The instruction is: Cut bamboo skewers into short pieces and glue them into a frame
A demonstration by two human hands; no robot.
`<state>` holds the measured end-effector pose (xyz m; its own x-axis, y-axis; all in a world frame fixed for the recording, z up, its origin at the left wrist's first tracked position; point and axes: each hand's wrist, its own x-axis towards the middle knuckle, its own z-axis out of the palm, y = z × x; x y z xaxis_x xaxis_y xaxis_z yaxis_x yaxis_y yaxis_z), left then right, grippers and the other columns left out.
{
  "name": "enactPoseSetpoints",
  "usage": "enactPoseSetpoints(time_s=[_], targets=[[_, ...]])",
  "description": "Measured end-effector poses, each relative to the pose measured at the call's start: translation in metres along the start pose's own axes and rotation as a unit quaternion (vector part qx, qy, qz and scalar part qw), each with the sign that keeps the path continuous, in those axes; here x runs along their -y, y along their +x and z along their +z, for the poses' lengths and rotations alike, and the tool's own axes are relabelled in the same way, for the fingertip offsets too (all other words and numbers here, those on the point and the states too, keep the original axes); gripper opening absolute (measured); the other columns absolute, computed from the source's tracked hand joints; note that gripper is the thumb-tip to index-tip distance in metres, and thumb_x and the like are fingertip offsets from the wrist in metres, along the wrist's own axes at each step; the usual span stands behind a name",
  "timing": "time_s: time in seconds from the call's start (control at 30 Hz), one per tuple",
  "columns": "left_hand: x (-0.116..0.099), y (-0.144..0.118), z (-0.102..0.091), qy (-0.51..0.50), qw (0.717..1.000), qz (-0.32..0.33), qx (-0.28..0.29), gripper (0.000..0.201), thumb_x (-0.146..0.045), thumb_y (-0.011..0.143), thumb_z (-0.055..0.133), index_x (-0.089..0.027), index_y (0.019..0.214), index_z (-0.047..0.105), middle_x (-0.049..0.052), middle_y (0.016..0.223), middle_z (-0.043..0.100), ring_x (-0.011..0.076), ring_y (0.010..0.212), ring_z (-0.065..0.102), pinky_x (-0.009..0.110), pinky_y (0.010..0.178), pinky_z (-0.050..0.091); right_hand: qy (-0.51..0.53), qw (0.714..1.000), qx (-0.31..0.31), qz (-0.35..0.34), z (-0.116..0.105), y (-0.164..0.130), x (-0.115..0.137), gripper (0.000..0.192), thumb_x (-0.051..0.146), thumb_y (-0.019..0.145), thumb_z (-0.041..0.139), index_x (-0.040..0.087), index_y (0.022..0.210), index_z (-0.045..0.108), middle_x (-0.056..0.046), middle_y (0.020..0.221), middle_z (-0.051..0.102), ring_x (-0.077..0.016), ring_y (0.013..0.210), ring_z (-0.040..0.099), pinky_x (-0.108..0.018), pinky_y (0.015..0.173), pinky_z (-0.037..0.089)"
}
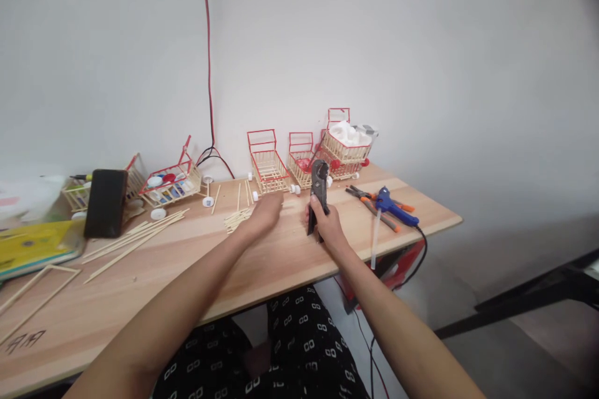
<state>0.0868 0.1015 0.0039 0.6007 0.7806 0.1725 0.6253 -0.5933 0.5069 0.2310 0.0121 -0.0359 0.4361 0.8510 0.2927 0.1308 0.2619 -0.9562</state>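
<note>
Both arms outstretched: left hand palm-down, fingers curled; right hand fisted, wrist upright.

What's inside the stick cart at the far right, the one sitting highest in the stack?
The top cart holds white chunky pieces that rise above its rim; what they are is unclear. Anything beneath them is covered. The cart rests on another cart, whose inside is mostly hidden.

glue gun right of cutter, carts perhaps just behind
</note>
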Motion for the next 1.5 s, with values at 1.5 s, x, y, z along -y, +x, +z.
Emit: enactPoseSetpoints(time_s=[1.5], targets=[[0.031,-0.054,-0.014,-0.184,0.979,0.002,-0.084,0.015,-0.027,0.072,0.062,-0.014,0.072,0.069,-0.002,0.056,0.057,0.0122,0.055,0.052,0.021,0.053,0.035,0.036,0.999,0.003,0.012,-0.002,0.004,-0.005,0.047,0.061,0.077,0.058,0.016,0.063,0.057,0.000,0.051,0.054,-0.0108,0.043,0.052,-0.021,0.040,0.043]])
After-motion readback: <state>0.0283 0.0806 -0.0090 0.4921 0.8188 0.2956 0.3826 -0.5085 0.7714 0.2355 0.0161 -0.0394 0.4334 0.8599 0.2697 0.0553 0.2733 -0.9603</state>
